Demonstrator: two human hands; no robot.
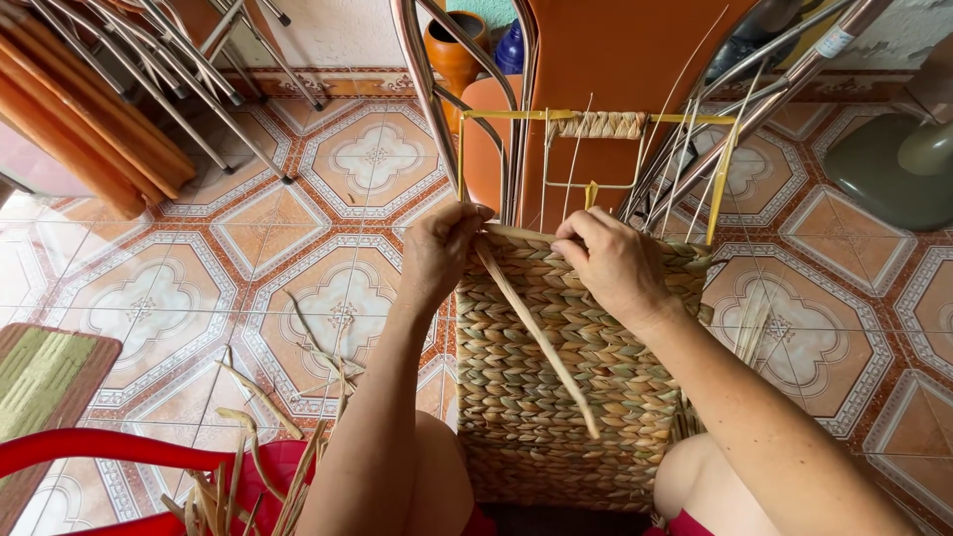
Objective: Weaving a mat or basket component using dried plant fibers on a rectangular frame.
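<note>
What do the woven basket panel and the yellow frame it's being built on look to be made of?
The woven panel looks like dried plant fibre, perhaps grass or hyacinth: matte tan-green, flat twisted strands. The loose strand running down from the left hand is the same. The yellow frame looks like thin metal wire, painted or coated: straight, slender, slightly glossy. The right hand rests on the panel's top edge.

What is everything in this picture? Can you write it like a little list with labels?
place: patterned tile floor
main thing: woven basket of dried straw on a yellow wire frame
left hand: pinches a long straw strip at the basket's top edge
right hand: fingers pressed on the top row of weaving
loose straw: bundle lying at lower left
nearby: red plastic chair, green mat, orange vase, metal chair legs
</note>
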